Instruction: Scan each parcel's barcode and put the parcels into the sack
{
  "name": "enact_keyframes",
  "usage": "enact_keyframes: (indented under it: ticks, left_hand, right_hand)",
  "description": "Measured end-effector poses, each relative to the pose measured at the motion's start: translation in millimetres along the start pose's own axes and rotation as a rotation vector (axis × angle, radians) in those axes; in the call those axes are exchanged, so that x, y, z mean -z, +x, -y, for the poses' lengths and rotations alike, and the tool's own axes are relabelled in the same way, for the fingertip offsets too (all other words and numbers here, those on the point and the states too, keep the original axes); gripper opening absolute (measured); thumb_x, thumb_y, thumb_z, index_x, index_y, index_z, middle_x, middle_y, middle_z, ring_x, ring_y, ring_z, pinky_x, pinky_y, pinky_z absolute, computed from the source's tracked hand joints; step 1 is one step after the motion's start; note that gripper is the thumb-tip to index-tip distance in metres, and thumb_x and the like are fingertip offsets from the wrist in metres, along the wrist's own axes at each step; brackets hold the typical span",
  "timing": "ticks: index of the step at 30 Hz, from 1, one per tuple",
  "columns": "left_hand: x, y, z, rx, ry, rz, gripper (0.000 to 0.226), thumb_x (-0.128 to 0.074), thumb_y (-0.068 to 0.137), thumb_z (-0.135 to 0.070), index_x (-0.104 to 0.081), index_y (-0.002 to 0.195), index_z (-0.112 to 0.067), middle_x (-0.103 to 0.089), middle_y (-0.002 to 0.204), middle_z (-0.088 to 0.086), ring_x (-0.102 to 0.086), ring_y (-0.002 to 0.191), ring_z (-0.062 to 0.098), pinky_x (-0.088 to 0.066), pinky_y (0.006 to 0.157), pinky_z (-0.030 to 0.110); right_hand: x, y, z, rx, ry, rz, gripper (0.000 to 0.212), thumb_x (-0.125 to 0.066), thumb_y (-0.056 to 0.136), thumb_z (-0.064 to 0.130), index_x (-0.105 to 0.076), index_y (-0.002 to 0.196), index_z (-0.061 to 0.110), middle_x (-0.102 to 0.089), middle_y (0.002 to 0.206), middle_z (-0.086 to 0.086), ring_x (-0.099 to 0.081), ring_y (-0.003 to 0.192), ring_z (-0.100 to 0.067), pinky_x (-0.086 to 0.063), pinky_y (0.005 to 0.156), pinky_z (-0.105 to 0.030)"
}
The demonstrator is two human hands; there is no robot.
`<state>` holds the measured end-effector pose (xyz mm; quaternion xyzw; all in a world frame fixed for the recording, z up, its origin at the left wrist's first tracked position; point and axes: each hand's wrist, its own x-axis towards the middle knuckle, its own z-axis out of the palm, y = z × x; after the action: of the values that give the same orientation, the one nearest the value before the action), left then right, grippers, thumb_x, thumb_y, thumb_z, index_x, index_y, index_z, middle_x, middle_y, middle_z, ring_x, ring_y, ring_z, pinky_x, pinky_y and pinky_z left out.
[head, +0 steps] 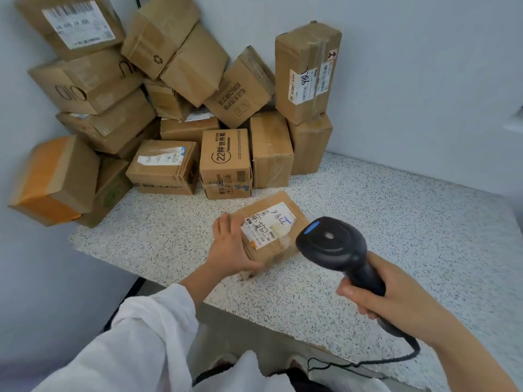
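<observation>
Speckled table, left hand hiding parcel edge, scanner

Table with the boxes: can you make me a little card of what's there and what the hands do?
Table: white speckled tabletop
Pile: brown cardboard boxes stacked in the corner
Parcel: small brown cardboard parcel, white label up
Left hand: holds the parcel's side
Right hand: grips black handheld barcode scanner, its head beside the parcel
Sack: not in view

Pale grey walls meet in a corner — speckled tabletop.
</observation>
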<state>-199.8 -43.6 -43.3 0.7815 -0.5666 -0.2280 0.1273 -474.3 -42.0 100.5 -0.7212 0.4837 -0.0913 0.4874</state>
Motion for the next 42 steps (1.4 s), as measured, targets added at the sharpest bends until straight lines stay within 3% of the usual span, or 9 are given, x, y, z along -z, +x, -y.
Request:
enact_keyframes:
  ticks: [6,10,17,21,26,30,37,40,42]
  left_hand:
    - [93.5,15.9,-17.2,-0.549,0.258,0.294,0.119,-0.084,0.060,-0.045,-0.007,0.147,-0.016,0.008,0.155,0.001,0.016,0.143,0.021,0.002,0.110,0.034]
    - [124.6,20.3,-43.3,-0.804,0.414,0.384,0.118,-0.084,0.061,-0.039,-0.005,0.148,-0.019,0.014,0.155,-0.002,0.017,0.142,0.016,-0.003,0.109,0.025]
    - [129.8,10.8,-89.3,-1.142,0.516,0.428,0.111,-0.086,0.060,-0.038,-0.013,0.142,-0.020,0.003,0.153,0.001,0.000,0.142,0.017,-0.020,0.109,0.019]
    - [116.9,-4.4,-123.6,-1.270,0.534,0.441,0.111,-0.087,0.058,-0.040,-0.017,0.141,-0.016,-0.003,0.151,0.008,-0.001,0.142,0.020,-0.022,0.116,0.031]
    - [86.3,-36.3,-179.6,-1.380,0.527,0.426,0.108,-0.086,0.056,-0.041,-0.022,0.138,-0.012,-0.005,0.149,0.010,-0.001,0.142,0.019,-0.023,0.115,0.030]
    - [53.2,-71.1,-235.0,-1.454,0.467,0.403,0.107,-0.086,0.056,-0.044,-0.024,0.137,-0.014,-0.011,0.145,0.007,-0.005,0.138,0.013,-0.011,0.105,0.011]
    - [-13.8,-144.5,-337.7,-1.478,0.405,0.389,0.113,-0.079,0.053,-0.057,-0.019,0.141,-0.020,-0.008,0.147,0.002,0.002,0.134,0.005,-0.009,0.109,0.015]
    - [-33.0,-170.5,-371.2,-1.455,0.382,0.395,0.111,-0.078,0.053,-0.058,-0.016,0.140,-0.026,-0.003,0.149,-0.005,0.004,0.138,0.005,-0.016,0.109,0.020]
    - [-43.9,-177.1,-393.3,-1.457,0.346,0.390,0.109,-0.082,0.055,-0.052,-0.017,0.139,-0.028,-0.005,0.148,-0.006,0.001,0.137,0.005,-0.015,0.107,0.017]
  right_hand:
    - [-0.9,-28.2,22.3,0.074,-0.169,-0.002,0.028,-0.072,0.079,0.025,-0.053,0.091,0.042,-0.068,0.077,0.010,-0.062,0.062,-0.007,-0.048,0.057,-0.016]
    - [-20.2,-54.3,31.1,0.052,-0.221,-0.136,0.026,-0.071,0.070,0.044,-0.052,0.087,0.042,-0.065,0.076,0.009,-0.059,0.065,-0.011,-0.046,0.061,-0.024]
    - [-49.7,-110.4,37.5,-0.039,-0.177,-0.283,0.047,-0.073,0.077,0.023,-0.046,0.098,0.055,-0.064,0.088,0.017,-0.060,0.078,-0.007,-0.042,0.064,-0.014]
    - [-55.0,-149.0,37.3,-0.088,-0.147,-0.365,0.031,-0.072,0.079,0.018,-0.056,0.088,0.043,-0.060,0.090,0.020,-0.056,0.071,0.002,-0.040,0.060,-0.008]
    - [-42.5,-205.0,24.7,-0.086,-0.154,-0.447,0.067,-0.071,0.079,0.014,-0.039,0.085,0.073,-0.055,0.069,0.039,-0.054,0.065,0.012,-0.036,0.058,-0.005]
    - [-23.8,-265.8,-13.2,-0.083,-0.100,-0.480,0.051,-0.071,0.080,0.015,-0.052,0.082,0.063,-0.059,0.075,0.029,-0.055,0.066,0.005,-0.037,0.060,-0.007]
    - [10.6,-380.3,-86.3,-0.182,-0.017,-0.608,0.021,-0.070,0.076,0.033,-0.059,0.092,0.041,-0.061,0.083,0.013,-0.055,0.069,-0.002,-0.042,0.066,-0.017]
    - [25.2,-415.4,-106.3,-0.199,0.000,-0.662,0.026,-0.067,0.072,0.041,-0.060,0.094,0.027,-0.065,0.083,0.002,-0.059,0.068,-0.007,-0.047,0.064,-0.021]
    - [36.5,-431.9,-118.5,-0.194,0.045,-0.717,0.023,-0.066,0.071,0.039,-0.059,0.091,0.030,-0.065,0.083,-0.002,-0.058,0.064,-0.005,-0.045,0.061,-0.019]
